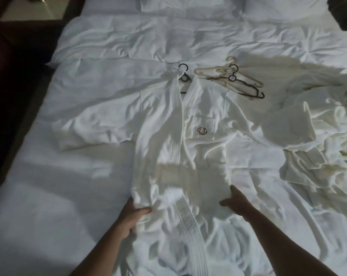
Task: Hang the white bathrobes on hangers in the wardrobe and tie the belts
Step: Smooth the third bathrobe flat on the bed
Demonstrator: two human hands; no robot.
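A white bathrobe point(204, 108) lies spread front-up on the bed, with a round logo on its chest pocket point(202, 130). A black hanger hook point(183, 69) sticks out at its collar. The belt point(186, 218) runs across the waist and trails toward me. My left hand point(135, 211) grips the robe's left waist edge, thumb on top. At the right waist edge my right hand point(236, 200) holds the cloth with curled fingers. More white bathrobes point(315, 148) lie crumpled at the right.
Loose cream and black hangers point(231, 76) lie on the white duvet point(109, 40) beyond the robe. Pillows point(188, 5) sit at the head of the bed. A dark floor and a nightstand point(29, 10) lie to the left.
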